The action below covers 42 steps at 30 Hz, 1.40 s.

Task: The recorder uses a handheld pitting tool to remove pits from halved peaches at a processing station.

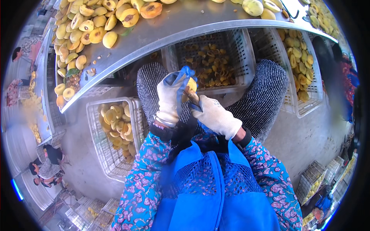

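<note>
My left hand [170, 95], in a white knit glove with blue-coated fingers, grips a piece of yellow stone fruit [192, 85] above my lap. Closed around a tool with a wooden handle [193, 98] is my right hand [215, 114], also gloved. The tool's front end meets the fruit, and its tip is hidden there. Both hands are close together, just short of the metal table [173, 31]. On that table, halved yellow stone fruits [96, 34] are heaped at the left, some with brown pits or hollows showing.
Between my knees stands a plastic crate [241, 49] with fruit pieces at its bottom. Crates of fruit halves stand at my left [111, 170] and right [310, 106]. A metal hook [294, 14] lies on the table's far right. Other people [50, 164] are at the left and right edges.
</note>
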Available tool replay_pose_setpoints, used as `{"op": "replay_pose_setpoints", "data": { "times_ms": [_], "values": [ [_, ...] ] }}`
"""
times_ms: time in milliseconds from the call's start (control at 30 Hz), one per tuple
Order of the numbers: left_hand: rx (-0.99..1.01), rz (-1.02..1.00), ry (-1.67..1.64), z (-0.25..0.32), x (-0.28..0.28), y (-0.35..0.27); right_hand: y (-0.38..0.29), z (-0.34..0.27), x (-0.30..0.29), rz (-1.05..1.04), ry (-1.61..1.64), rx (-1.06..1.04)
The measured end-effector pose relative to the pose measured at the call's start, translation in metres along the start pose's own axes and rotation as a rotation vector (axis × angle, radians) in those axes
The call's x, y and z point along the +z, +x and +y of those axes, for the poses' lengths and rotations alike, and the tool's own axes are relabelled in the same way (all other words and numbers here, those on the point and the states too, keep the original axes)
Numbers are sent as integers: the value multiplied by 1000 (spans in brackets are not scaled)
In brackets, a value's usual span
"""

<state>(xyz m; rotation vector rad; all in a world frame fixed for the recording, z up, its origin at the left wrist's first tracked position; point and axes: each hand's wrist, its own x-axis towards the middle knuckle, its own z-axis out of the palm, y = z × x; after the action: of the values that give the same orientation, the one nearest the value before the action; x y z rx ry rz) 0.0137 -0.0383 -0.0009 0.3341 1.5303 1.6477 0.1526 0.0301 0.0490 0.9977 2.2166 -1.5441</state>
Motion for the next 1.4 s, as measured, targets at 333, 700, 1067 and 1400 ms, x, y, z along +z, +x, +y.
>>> {"op": "replay_pose_setpoints", "data": {
  "times_ms": [333, 700, 1067, 1400],
  "values": [
    [-210, -278, 3, 30, 6, 1, -10, 30, -4, -717, 1545, 217],
    [-150, -381, 164, 17, 1, 3, -10, 41, 5, -888, 1663, 180],
    [-33, -113, -41, 4, 7, -6, -10, 14, 4, -579, 1386, 238],
    [105, -39, 127, -4, 12, 6, -1, 34, 5, -924, 1773, 223]
  ]
}}
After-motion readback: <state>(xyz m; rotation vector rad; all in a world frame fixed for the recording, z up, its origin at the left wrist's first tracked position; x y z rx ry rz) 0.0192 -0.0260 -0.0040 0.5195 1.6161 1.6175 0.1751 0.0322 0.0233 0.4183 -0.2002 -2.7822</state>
